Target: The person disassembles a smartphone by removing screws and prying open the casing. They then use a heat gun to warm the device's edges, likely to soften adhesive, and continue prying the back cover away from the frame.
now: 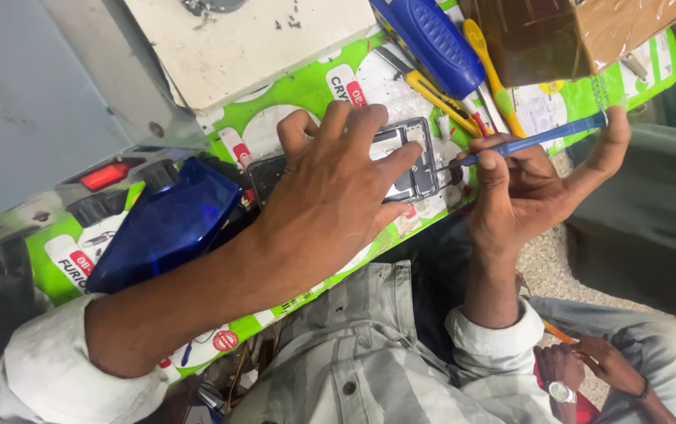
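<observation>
Pinning the opened phone [408,169] flat on the green mat [306,86] with our left hand [338,188], fingers spread; our right hand [511,188] is pinching the blue screwdriver [542,140]. We're risking tip slip, gouging the board.

Pretty cramped spot: the bench [314,86] is covered with a green printed mat [589,98], and a pale grey wall panel [23,102] sits off to one side. Speckled stone floor [546,263] below, lighting's even, kinda flat.
</observation>
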